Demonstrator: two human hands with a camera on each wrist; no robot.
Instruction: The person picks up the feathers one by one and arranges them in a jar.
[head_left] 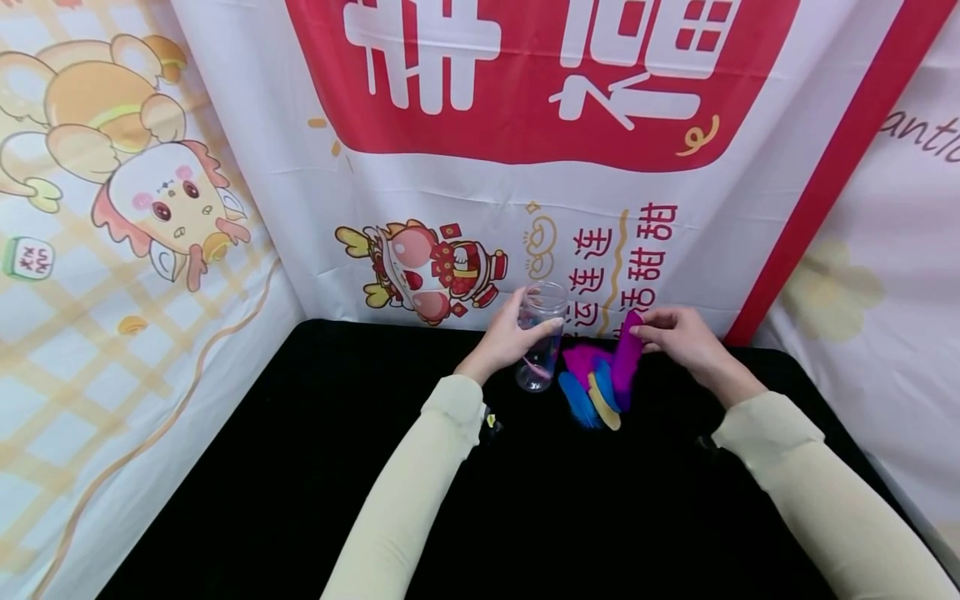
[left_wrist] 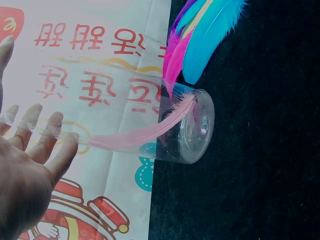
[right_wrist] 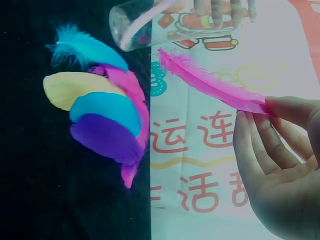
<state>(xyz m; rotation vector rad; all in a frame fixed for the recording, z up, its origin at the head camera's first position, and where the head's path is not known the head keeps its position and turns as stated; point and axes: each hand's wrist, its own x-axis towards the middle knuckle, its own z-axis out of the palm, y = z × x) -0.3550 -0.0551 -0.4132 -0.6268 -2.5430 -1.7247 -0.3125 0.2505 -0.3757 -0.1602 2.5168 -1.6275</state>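
Magenta feather (right_wrist: pixel 215 90): held up at one end, close to the clear cup and the loose pile; its fluffy end points away from the fingers. In my head view its lower part overlaps the pile, and I cannot confirm contact there.
Right hand (head_left: pixel 682 337): thumb and fingertips pinched together on the tip of the magenta feather, with only the feather's thickness between them.
Left hand (head_left: pixel 508 337): curved about the upper part of the clear cup, thumb on one side and fingers on the other, parted by the cup's width.
Clear cup (left_wrist: pixel 135 112): mouth upward, near the back edge of the black table (head_left: pixel 285 467); I read it as upright or nearly so. Full contact of its base with the table I cannot verify.
Pink feather (left_wrist: pixel 142 134): inside the clear cup, slanting, fluffy end down at the base.
Loose pile: just beside the cup, between the two hands. I count two blue feathers (right_wrist: pixel 107 110), one yellow feather (right_wrist: pixel 80 87) and one purple feather (right_wrist: pixel 105 137), fanned over more magenta plumage (right_wrist: pixel 129 176); the overlap prevents an exact total.
Sleeves (head_left: pixel 416 483): pale, cuffs at both wrists.
Backdrop (head_left: pixel 300 217): white cloth behind the table, printed with a large red panel, white and red characters and a cartoon figure.
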